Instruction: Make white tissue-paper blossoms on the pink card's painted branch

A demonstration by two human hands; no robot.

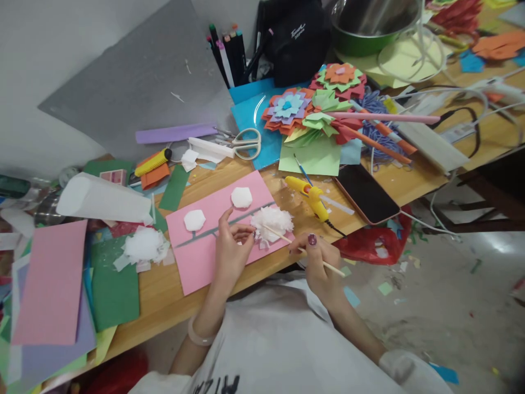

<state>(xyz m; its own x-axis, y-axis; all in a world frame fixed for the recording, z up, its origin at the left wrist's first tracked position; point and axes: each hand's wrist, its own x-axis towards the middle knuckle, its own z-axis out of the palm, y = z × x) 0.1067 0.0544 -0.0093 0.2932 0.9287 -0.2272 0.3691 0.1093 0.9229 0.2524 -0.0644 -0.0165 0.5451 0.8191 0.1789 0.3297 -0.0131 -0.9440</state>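
On the wooden table lies a pink sheet of card with a grey line and two white paper discs. A fluffy tuft of white paper pieces sits at its right side. My right hand grips a thin wooden stick, whose tip reaches into the tuft. My left hand is over the card, just left of the tuft. Its thumb and fingers come together at the tuft's edge; whatever is between them is too small to make out.
A yellow glue gun and a phone lie to the right. Scissors, paper flowers and a yellow cutter are behind. At left are a pile of loose white paper pieces and stacked coloured sheets.
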